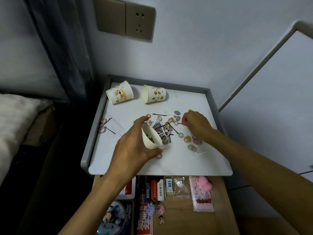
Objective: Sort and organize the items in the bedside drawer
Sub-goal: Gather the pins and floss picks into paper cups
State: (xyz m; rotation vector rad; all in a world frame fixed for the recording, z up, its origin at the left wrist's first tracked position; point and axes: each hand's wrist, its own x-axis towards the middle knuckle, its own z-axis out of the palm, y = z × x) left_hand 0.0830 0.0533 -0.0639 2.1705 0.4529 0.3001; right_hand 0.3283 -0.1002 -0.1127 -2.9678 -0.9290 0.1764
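Note:
My left hand point(133, 146) grips a tilted white paper cup point(150, 138) over the middle of the bedside table top point(128, 160); something dark lies inside the cup. My right hand point(194, 124) pinches a black bobby pin point(179, 123) at the edge of a heap of pastel hair ties point(188, 138), black pins and white elastic bands point(164, 134). More ties and two bobby pins point(109, 130) lie at the left edge of the top. Below the table top, the open drawer point(218, 209) shows small boxes, a pink packet point(202, 195) and keychain charms point(159, 211).
Two more printed paper cups point(120, 94) point(153, 94) lie on their sides at the back of the table top. A raised grey rim point(94, 133) runs round the back and sides. A bed point(15, 126) stands to the left, a wall socket point(139, 22) above.

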